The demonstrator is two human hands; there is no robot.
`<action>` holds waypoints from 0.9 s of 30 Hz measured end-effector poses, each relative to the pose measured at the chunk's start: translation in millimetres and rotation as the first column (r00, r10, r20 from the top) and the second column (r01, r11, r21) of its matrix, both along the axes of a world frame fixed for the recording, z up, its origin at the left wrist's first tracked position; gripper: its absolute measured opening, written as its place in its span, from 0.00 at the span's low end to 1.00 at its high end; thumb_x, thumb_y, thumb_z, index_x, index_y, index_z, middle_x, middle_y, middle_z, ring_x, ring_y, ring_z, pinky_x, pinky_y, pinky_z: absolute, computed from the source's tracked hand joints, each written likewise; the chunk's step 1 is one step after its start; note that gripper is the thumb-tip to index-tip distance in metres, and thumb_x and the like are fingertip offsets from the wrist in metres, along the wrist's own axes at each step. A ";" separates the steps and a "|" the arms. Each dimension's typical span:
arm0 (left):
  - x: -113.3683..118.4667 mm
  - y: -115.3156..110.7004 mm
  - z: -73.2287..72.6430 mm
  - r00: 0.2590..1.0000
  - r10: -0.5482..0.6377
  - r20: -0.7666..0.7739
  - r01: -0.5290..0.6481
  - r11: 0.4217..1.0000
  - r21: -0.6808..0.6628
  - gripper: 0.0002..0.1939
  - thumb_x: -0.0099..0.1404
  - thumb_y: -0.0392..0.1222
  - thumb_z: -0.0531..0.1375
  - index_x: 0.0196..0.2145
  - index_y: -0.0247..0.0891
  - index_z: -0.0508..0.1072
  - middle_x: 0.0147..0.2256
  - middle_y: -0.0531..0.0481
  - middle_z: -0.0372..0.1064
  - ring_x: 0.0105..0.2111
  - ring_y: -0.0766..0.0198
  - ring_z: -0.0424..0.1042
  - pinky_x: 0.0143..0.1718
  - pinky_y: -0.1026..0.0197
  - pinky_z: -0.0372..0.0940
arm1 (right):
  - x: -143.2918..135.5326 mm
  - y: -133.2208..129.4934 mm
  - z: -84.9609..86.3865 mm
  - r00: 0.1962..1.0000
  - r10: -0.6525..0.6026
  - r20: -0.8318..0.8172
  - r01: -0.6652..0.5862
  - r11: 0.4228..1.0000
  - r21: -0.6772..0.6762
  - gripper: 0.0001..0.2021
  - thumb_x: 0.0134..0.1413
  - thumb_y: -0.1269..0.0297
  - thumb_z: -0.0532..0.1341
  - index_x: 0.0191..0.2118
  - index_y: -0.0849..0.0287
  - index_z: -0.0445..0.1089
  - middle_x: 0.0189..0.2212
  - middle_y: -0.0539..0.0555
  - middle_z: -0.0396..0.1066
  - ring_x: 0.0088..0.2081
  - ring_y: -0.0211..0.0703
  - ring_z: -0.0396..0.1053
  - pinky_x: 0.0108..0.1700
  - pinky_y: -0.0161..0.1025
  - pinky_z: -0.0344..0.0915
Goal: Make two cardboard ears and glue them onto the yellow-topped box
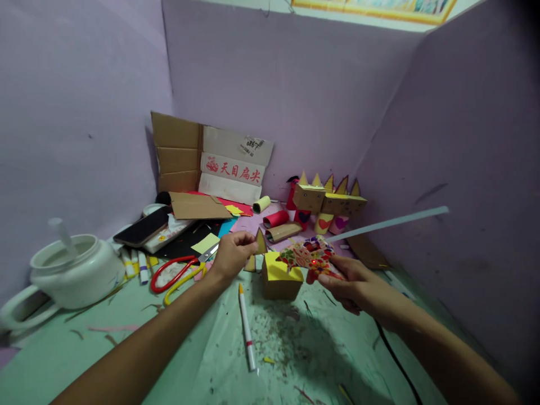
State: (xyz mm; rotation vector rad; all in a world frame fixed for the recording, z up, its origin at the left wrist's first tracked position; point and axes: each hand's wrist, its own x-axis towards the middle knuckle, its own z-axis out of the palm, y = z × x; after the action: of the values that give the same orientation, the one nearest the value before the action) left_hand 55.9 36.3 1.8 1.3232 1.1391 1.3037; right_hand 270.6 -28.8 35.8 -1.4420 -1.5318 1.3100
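Observation:
My right hand [352,284] grips a flower-patterned hot glue gun [306,256]. A long translucent glue stick [392,223] sticks out of its back, and its nozzle is over the yellow top of a small cardboard box [282,288]. Between the fingertips of my left hand [233,254] is a pointed cardboard piece [261,242], held upright beside the box. Just below that hand another small cardboard piece [250,264] lies on the table. In front of the box rests a white marker [247,332] with an orange tip.
Red-and-yellow scissors [177,275] lie left of my left hand, near a white pot [80,270] and a phone [141,226]. Paper rolls [276,219] and cardboard figures with pointed tops [327,199] stand behind. A black cord [396,360] trails below my right hand.

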 end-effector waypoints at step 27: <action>-2.0 6.5 -12.0 0.998 0.055 -0.005 -0.055 0.998 -0.020 0.05 0.42 0.39 0.58 0.16 0.36 0.65 0.12 0.60 0.56 0.13 0.74 0.51 0.16 0.67 0.47 | -14.7 34.4 17.4 0.870 0.185 0.457 -0.310 0.926 0.214 0.11 0.42 0.69 0.59 0.36 0.58 0.72 0.25 0.51 0.70 0.30 0.44 0.67 0.30 0.35 0.64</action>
State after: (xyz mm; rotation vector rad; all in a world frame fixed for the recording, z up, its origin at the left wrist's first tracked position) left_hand 53.9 42.8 -10.3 1.2880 1.1962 1.3264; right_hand 255.9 5.6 53.1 -1.4400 -2.1640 0.8864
